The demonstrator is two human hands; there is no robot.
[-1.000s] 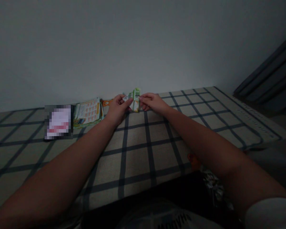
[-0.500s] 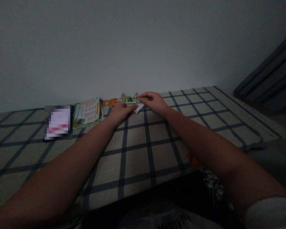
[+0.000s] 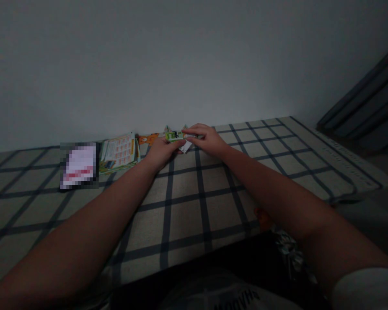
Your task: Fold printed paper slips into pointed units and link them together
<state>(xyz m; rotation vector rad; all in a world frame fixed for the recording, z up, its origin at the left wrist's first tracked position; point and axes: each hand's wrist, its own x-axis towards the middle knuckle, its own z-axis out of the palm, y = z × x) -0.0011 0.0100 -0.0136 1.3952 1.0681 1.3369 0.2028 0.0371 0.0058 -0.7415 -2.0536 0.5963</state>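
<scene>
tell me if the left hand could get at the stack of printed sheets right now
Probably yes: the stack of printed sheets lies close by, its top uncovered, though the left hand would likely have to release the folded paper first.

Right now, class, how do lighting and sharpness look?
Head view: dim overall, the wall darkening toward the upper corners; head view: print on the green-and-white paper too small and soft to read; head view: coarse pixel blocks hide detail on the pale object at left.

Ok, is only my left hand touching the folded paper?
No, the left hand and the right hand are both on the folded paper, one at each side.
</scene>
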